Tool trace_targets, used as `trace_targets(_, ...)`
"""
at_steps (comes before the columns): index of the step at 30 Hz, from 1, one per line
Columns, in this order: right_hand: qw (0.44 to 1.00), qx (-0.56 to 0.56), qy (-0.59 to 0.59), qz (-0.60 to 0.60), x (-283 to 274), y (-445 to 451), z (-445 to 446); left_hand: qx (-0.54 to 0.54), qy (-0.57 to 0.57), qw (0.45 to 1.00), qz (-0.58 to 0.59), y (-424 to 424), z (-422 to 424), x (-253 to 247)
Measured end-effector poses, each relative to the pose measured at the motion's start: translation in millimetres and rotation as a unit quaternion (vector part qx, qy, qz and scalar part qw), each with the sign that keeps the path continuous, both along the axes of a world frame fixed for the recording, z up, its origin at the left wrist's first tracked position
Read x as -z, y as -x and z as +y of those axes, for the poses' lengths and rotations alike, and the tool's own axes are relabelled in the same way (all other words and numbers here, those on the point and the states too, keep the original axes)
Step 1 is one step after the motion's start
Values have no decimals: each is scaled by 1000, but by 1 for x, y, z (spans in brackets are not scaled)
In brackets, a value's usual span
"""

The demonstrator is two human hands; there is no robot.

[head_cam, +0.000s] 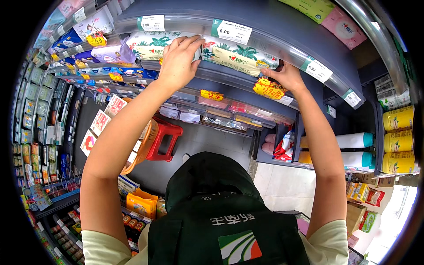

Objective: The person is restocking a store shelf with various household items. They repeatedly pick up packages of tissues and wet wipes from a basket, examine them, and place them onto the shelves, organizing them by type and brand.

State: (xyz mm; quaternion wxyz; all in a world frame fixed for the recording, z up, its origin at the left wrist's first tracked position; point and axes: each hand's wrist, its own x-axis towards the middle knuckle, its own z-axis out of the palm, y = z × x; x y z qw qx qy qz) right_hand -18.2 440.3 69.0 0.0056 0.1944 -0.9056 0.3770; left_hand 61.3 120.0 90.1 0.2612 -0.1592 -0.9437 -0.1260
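Observation:
Two white soft tissue packs with green palm prints lie side by side on a dark shelf. My left hand (180, 61) lies over the right end of the left tissue pack (149, 49). Its fingertips and thumb reach the left end of the right tissue pack (238, 59); whether they press on that pack is hard to tell. At the other end of the right pack, my right hand (288, 78) grips the corner, thumb on the front and fingers partly hidden behind it. A clear shelf-edge strip (195, 28) with price labels runs just above both packs.
Yellow starburst price tags (270, 88) hang below the packs. A purple tissue pack (114, 51) is to the left. Lower down stand a red plastic stool (164, 139) and an orange basket (150, 137). At right are white bottles with teal caps (352, 140) and yellow packs (399, 140).

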Motion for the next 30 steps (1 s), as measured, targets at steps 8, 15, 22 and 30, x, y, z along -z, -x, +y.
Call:
trace_targets(8,991,-66,85,-73,-5,3,13,39,-26,998,-29,-9,-13,1)
trace_targets(15,987,-78,111,-82,3,-6,-3,37,11,998,-45,-10,-10,-1)
trace_targets(22,982,31,-108,149,-21,-65,-21,85,5,991,-100,-35,-19,-19)
trace_targets(30,932,-129,-52,334,-163,-131,-67,230,-56,971,28,-74,-43,-164)
